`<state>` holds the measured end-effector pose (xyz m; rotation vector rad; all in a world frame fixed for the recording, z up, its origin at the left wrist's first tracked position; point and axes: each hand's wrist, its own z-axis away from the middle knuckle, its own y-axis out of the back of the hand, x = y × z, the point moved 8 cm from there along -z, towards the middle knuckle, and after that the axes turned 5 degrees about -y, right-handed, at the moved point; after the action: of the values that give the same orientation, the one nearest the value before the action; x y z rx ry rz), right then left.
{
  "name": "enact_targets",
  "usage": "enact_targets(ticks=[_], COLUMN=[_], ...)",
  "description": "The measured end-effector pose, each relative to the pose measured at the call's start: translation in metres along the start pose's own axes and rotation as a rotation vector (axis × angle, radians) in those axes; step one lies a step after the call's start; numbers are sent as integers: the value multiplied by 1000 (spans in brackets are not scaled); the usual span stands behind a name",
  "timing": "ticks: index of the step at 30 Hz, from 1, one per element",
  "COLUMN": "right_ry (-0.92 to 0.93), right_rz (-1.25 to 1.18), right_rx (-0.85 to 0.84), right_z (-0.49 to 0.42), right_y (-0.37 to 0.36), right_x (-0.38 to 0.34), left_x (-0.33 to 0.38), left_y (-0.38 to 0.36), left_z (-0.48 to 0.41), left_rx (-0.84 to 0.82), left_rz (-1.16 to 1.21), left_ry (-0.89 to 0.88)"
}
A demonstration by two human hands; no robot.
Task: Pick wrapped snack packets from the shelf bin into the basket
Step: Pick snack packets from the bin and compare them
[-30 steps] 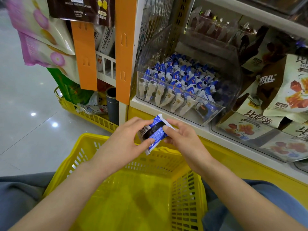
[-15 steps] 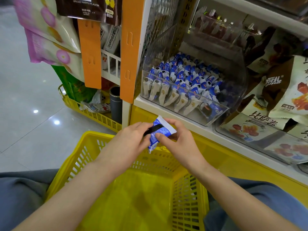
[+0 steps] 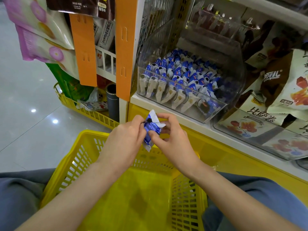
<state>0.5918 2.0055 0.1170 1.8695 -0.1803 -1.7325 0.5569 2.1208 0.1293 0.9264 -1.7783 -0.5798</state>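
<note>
Pinching one blue-and-white snack packet (image 3: 152, 130) between them, the fingers of both hands meet just above the centre of the frame. The left hand (image 3: 123, 144) has its fingertips (image 3: 137, 120) curled onto the packet's left edge, beside a dark patch on the wrapper. The right hand (image 3: 174, 144) closes thumb and fingers round the right side, with one finger along the crimped white top seam. The packet stands roughly upright, its lower white end poking out below the thumbs. It is held in the air over the far rim of the yellow basket (image 3: 70, 165), not inside it. The basket fills the lower middle of the frame between two bare forearms and sits against blue-grey trouser legs (image 3: 20, 195) at the bottom corners. Above and right of the hands, a clear shelf bin (image 3: 215, 112) rests on the white shelf edge, packed with rows of matching blue-and-white packets (image 3: 180, 80) leaning against its front wall. To its right, at the frame's right edge, a second clear bin (image 3: 260, 139) holds larger printed snack bags. Two orange strips (image 3: 124, 47) hang down the shelf upright in the upper middle. Pink-and-cream bags (image 3: 38, 30) hang at the upper left. Below them, on the glossy tiled floor, a second yellow basket (image 3: 93, 114) sits with a grey cylinder (image 3: 112, 104) standing beside it.
</note>
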Motion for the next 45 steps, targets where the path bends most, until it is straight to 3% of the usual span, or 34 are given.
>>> enact_targets(ticks=[6,11,15,17,22,28,33,36,39,42,45], right_ry=[-20,-7,-49,-30,-14,-50,25,104,93,-84,-207], right_rz=[-141,-144,-53,8,74,-108,-85,54,362,688,867], right_rx=[-105,-163,-44,-45,-84,46,-36,119,295,294,243], right_z=[-3,1,2,3,-3,-3,0,-18,-52,-88,-107], right_y=[-6,-6,5,4,7,31,50,98,142,156,153], right_x=[-2,-2,3,2,-1,-7,-30,-50,-62,-48,-34], left_x=[-31,-31,-12,-13,-20,-5,-5,-3,-1,4,7], left_y=[-10,-40,-44,-42,-41,-43,-37,-35,-34,-31,-26], left_z=[-5,2,7,8,4,-3,-13,-17,-20,-23,-25], left_rx=[40,-122,-335,-281,-126,-223,-179,-164,-148,-144,-139], left_rz=[387,1136,966,905,1017,1123,1130,1170,1172,1165,1175], left_ry=[233,640,459,461,571,469,449,457,435,374,352])
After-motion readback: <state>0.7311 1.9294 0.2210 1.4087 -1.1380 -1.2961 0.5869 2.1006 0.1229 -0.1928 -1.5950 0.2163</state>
